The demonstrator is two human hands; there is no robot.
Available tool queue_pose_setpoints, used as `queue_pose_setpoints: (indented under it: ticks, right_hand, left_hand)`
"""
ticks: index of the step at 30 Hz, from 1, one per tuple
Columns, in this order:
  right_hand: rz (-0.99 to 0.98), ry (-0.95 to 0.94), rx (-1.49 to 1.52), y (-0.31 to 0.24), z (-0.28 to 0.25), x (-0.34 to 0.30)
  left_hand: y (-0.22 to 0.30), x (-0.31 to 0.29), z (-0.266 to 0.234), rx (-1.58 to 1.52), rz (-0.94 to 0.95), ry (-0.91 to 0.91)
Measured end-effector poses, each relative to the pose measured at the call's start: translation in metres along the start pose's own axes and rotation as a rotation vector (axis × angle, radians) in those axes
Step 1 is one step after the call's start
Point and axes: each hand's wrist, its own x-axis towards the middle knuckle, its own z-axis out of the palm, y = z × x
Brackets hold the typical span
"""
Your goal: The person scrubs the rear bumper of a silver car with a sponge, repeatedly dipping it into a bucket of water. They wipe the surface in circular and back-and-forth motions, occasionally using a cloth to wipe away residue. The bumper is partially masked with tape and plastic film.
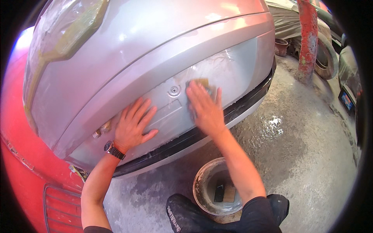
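Observation:
A silver-grey car body panel (155,66) curves in front of me, its lower part wet with whitish smears. My left hand (134,122) lies on it with fingers spread, holding nothing; a dark watch (113,150) is on that wrist. My right hand (204,105) presses a sanding pad (203,82) flat against the panel. Only tan and dark edges of the pad show past the fingers, and motion blurs it. Between the hands sit a round lock fitting (174,91) and a shallow rectangular recess (173,105). A small metal fitting (96,134) is left of my left hand.
A black strip (171,144) runs along the panel's lower edge. Below, a bucket (199,169) holds water and two blocks. Masking film (74,35) covers the upper left. A red car body (23,116) stands left, a red post (308,39) right. The concrete floor (295,155) is wet.

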Motion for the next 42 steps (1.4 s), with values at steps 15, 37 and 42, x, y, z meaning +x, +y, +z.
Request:
queue_pose_setpoints:
  ticks: [15, 37, 42]
  right_hand:
    - [0.137, 0.137, -0.198, 0.027, -0.021, 0.064]
    - [0.266, 0.147, -0.179, 0.054, -0.029, 0.059]
    - [0.179, -0.001, 0.061, -0.01, 0.008, -0.021]
  left_hand:
    - [0.001, 0.002, -0.006, 0.031, 0.036, 0.053]
    - [0.0, 0.0, 0.0, 0.027, 0.027, 0.023]
    - [0.0, -0.003, -0.003, 0.018, 0.01, -0.001]
